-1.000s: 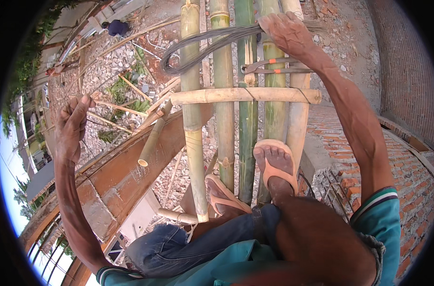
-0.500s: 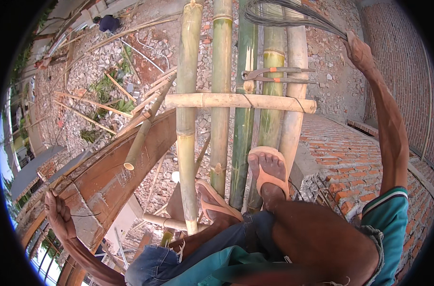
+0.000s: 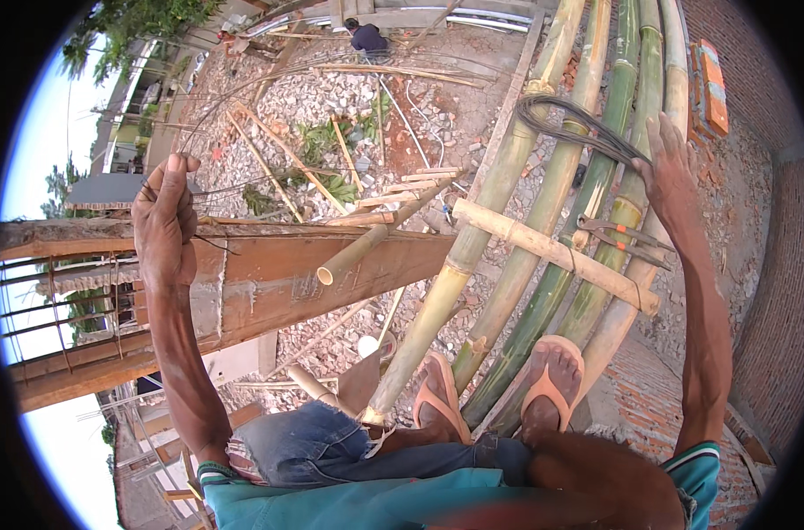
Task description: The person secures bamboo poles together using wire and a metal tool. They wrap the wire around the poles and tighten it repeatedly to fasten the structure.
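Observation:
My left hand is raised at the left with its fingers closed in a pinch on a thin dark wire, whose short end sticks out beside the palm. At the upper right, my right hand has its fingers stretched out over the bamboo. A looped bundle of dark wire lies across the bamboo poles, its narrow end at my right thumb. Pincers with orange-banded handles rest on the poles, just beyond a pale bamboo crosspiece tied over them with wire.
My sandalled feet stand on the poles, above rubble-strewn ground. A brown board beam runs along the left. Brick walling rises at the right, with stacked bricks farther off. Another person crouches far away.
The view has swung left. My left hand has risen with its wire. The wire bundle now lies on the poles, and my right hand's fingers have straightened beside it.

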`<control>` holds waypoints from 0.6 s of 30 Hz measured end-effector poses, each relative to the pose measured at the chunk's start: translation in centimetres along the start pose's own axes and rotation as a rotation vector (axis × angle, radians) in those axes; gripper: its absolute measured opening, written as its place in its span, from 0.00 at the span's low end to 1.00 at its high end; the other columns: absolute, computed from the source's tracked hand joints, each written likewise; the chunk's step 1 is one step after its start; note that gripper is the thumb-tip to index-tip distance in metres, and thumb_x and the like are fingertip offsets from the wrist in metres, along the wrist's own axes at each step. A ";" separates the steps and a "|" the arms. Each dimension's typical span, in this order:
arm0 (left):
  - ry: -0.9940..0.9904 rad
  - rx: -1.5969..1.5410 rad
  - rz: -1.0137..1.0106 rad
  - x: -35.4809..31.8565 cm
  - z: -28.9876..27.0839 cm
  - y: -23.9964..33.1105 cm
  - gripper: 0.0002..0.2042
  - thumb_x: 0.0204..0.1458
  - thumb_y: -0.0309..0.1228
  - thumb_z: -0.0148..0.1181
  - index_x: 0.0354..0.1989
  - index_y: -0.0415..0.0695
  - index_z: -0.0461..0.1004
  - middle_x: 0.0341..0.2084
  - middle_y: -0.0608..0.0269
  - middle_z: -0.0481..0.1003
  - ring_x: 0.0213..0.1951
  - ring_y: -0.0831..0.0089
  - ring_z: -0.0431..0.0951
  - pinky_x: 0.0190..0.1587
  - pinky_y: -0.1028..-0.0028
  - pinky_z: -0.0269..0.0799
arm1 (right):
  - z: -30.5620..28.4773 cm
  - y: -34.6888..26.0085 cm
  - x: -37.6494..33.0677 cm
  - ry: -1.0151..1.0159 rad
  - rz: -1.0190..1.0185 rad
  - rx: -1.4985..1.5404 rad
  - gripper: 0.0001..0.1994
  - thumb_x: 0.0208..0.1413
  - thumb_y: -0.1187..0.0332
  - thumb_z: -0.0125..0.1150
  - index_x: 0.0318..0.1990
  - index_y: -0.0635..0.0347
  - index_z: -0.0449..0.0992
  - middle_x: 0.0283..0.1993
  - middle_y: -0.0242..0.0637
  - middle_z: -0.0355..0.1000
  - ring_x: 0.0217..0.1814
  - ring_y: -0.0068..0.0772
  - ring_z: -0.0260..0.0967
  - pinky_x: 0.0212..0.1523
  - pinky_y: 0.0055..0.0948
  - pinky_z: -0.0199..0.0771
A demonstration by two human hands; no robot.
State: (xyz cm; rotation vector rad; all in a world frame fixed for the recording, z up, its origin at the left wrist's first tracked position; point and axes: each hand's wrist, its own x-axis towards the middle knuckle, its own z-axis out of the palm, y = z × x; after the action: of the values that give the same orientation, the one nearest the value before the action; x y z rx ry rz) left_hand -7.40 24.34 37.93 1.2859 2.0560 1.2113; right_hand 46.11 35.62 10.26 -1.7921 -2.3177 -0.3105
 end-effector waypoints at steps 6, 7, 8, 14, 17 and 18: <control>-0.260 0.080 0.252 -3.7 1.5 3.3 0.16 0.68 0.41 0.58 0.46 0.39 0.82 0.17 0.82 0.61 0.19 0.90 0.46 0.23 0.80 0.39 | -12.3 -12.0 5.4 0.555 -0.387 0.436 0.22 0.65 0.60 0.61 0.64 0.52 0.72 0.61 0.39 0.71 0.63 0.41 0.67 0.63 0.41 0.65; -0.298 0.044 0.305 -3.9 0.9 3.8 0.16 0.69 0.40 0.57 0.47 0.38 0.81 0.22 0.77 0.67 0.21 0.89 0.54 0.25 0.82 0.48 | -13.3 -12.9 6.7 0.508 -0.432 0.580 0.19 0.66 0.60 0.59 0.61 0.55 0.73 0.54 0.38 0.73 0.56 0.39 0.71 0.55 0.39 0.68; -0.297 -0.010 0.279 -3.9 0.0 4.3 0.16 0.70 0.38 0.55 0.48 0.37 0.81 0.26 0.71 0.73 0.24 0.88 0.63 0.26 0.83 0.57 | -13.9 -13.6 7.8 0.452 -0.471 0.727 0.16 0.68 0.61 0.58 0.58 0.57 0.74 0.48 0.38 0.76 0.48 0.36 0.74 0.46 0.37 0.71; -0.276 0.758 0.536 -3.9 -2.9 0.5 0.17 0.71 0.38 0.52 0.56 0.40 0.78 0.45 0.59 0.81 0.49 0.64 0.81 0.60 0.64 0.74 | -12.3 -8.6 6.0 0.240 -0.897 0.754 0.15 0.68 0.66 0.58 0.59 0.58 0.76 0.42 0.39 0.81 0.41 0.34 0.81 0.37 0.34 0.80; -0.601 0.783 0.446 -7.9 -0.5 -5.1 0.16 0.70 0.39 0.52 0.50 0.37 0.76 0.40 0.55 0.78 0.43 0.65 0.77 0.52 0.67 0.72 | -11.7 -5.2 3.0 0.089 -0.966 0.621 0.15 0.65 0.74 0.58 0.57 0.59 0.77 0.41 0.39 0.83 0.40 0.38 0.83 0.39 0.33 0.84; -0.683 0.807 0.471 -8.9 0.0 -6.2 0.15 0.70 0.38 0.52 0.48 0.36 0.76 0.39 0.56 0.77 0.42 0.65 0.76 0.50 0.68 0.70 | -12.2 -4.3 2.7 0.022 -0.974 0.616 0.14 0.65 0.75 0.57 0.57 0.59 0.77 0.42 0.39 0.83 0.40 0.38 0.83 0.40 0.34 0.84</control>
State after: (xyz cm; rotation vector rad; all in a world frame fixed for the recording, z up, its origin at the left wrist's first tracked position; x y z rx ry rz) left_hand -6.22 15.43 31.92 2.2341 1.7722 -0.0551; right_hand 41.55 33.63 22.54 -0.3254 -2.6714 0.2456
